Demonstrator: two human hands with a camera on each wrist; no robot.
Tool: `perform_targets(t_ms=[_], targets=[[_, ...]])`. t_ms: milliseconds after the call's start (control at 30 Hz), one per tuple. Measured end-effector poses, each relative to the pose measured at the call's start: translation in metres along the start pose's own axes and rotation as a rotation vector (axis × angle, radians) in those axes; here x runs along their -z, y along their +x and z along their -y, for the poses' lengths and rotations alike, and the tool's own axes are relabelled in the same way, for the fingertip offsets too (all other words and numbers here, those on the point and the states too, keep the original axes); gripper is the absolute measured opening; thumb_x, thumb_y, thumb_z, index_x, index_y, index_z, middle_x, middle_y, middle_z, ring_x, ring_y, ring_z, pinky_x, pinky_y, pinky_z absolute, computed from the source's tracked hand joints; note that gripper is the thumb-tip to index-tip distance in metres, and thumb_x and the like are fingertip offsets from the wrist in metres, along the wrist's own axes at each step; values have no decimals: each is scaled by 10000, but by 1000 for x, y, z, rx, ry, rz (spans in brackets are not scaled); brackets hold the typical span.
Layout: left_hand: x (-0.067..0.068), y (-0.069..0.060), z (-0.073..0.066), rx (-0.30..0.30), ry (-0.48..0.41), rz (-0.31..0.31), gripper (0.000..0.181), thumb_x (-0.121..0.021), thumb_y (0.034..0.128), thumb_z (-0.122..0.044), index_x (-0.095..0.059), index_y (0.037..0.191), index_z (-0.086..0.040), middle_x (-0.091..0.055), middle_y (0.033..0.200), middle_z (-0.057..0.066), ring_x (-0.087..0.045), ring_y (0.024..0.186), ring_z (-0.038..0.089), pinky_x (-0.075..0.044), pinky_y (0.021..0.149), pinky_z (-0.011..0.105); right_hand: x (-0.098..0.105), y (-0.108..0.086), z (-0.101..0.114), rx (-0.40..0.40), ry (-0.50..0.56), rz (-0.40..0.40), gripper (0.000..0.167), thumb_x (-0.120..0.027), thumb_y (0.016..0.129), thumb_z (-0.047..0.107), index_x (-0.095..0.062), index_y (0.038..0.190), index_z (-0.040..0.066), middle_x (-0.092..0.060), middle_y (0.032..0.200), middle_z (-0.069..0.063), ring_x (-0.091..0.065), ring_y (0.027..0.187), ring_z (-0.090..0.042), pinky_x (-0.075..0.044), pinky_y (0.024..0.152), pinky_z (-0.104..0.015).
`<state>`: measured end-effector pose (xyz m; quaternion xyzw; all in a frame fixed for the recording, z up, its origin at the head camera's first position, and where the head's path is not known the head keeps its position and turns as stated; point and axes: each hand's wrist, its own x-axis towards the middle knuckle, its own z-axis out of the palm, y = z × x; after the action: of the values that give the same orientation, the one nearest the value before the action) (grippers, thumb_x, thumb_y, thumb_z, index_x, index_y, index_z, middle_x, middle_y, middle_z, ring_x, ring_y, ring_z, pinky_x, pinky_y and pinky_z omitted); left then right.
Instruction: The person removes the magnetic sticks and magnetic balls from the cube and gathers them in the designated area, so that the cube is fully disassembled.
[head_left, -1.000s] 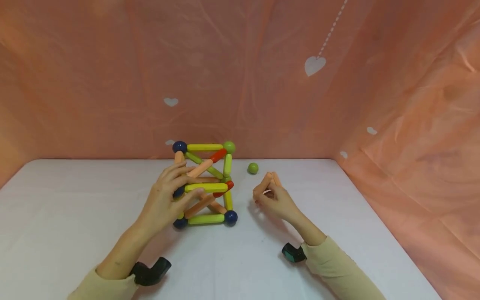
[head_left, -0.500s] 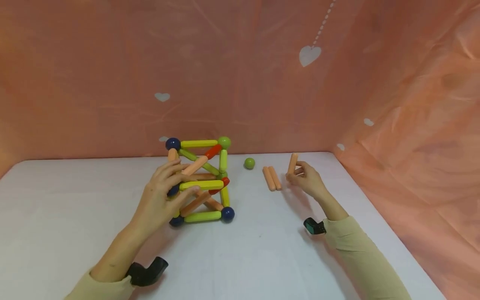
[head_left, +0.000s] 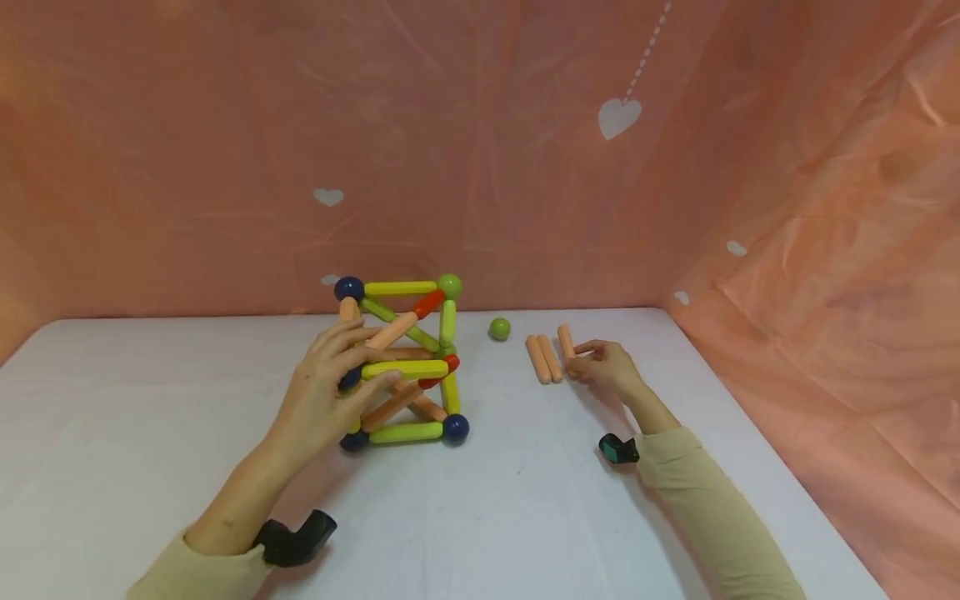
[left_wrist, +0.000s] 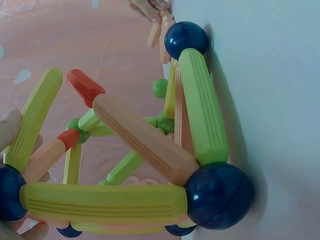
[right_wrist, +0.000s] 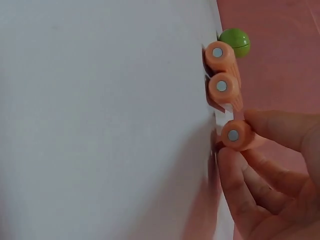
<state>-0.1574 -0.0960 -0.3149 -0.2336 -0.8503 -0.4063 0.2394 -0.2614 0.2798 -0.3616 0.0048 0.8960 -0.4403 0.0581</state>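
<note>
My left hand (head_left: 322, 387) grips the near left side of a frame built of magnetic rods and balls. Its fingers lie about a dark blue ball (left_wrist: 10, 192) and a yellow rod (head_left: 405, 369). The frame has yellow, green, orange and red-tipped rods; dark blue balls (head_left: 455, 428) and green balls (head_left: 449, 287) join them. Some joints behind my hand are hidden. On the right, my right hand (head_left: 609, 367) pinches an orange magnetic rod (right_wrist: 235, 135) between thumb and fingers, low over the table. Two more orange rods (head_left: 543, 358) lie side by side just left of it.
A loose green ball (head_left: 499, 328) sits between the frame and the orange rods. The white table (head_left: 480, 517) ends at an orange cloth backdrop (head_left: 480, 167) with white hearts. Black wrist cameras (head_left: 296, 540) are strapped to both wrists.
My right hand let go of two orange rods on the table and moved right with another. It then lowered that rod and came slightly back left. The left hand kept its grip.
</note>
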Motion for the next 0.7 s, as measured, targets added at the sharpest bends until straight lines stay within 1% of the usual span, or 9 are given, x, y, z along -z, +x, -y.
perform_targets(t_ms=[67,133,200,300,367,433,500,567,700], targets=[[-1,2,-1,3,-3,-4,215,-784,766,-59,-728,970,-23,-599,1237,182,-408,1303,364,-352,1009,638,2,1,2,17,-7,10,442,-630,896,141,-530,1231,-130,-701,950,-206,-642,663,-51,-514,676,-195],[-1,3,-3,3,-6,-3,218,-783,769,-67,-727,977,-27,-599,1240,182,-399,1314,362,-334,1022,641,4,1,4,15,-55,17,432,-628,908,172,-553,1214,-124,-695,953,-198,-634,668,-54,-509,671,-197],[-1,4,-4,11,-9,3,222,-780,776,-79,-725,985,-26,-594,1251,173,-392,1320,347,-337,1031,629,5,0,6,8,-105,25,415,-616,922,197,-580,1190,-117,-686,952,-193,-633,706,-91,-509,680,-217],[-1,2,-6,19,-12,17,231,-781,778,-88,-726,994,-26,-596,1248,168,-401,1312,342,-351,1027,618,4,-3,12,-3,-233,25,402,-572,944,241,-611,1169,-90,-674,1008,-197,-636,848,-209,-516,742,-293],[-1,2,-7,17,-10,14,236,-782,778,-92,-725,996,-22,-594,1250,167,-406,1307,338,-366,1021,608,1,-3,22,28,-265,-11,393,-547,956,250,-618,1172,-70,-657,1090,-224,-617,971,-300,-517,814,-373],[-1,1,-7,15,-6,-1,236,-785,773,-87,-725,991,-19,-599,1241,167,-407,1309,341,-369,1018,609,-4,-3,36,79,-261,-55,379,-539,956,249,-620,1184,-42,-637,1152,-232,-587,1060,-350,-492,882,-437],[-1,1,-7,13,-6,-12,233,-785,771,-80,-725,986,-15,-599,1240,167,-411,1306,340,-368,1019,607,-13,-4,50,136,-195,-89,357,-547,954,241,-622,1195,-12,-638,1170,-216,-582,1093,-353,-471,923,-460],[-1,1,-7,10,-8,-24,231,-789,764,-73,-727,978,-13,-605,1226,168,-412,1305,345,-369,1016,607,-24,-4,63,188,-94,-98,343,-570,946,228,-622,1203,8,-654,1139,-201,-604,1065,-338,-479,917,-434],[-5,-1,-7,-6,-5,-26,227,-794,757,-69,-726,965,-10,-616,1213,174,-418,1305,359,-362,1020,612,-49,-8,81,244,174,-96,347,-611,935,182,-592,1225,-7,-661,1100,-222,-653,938,-301,-540,804,-351]])
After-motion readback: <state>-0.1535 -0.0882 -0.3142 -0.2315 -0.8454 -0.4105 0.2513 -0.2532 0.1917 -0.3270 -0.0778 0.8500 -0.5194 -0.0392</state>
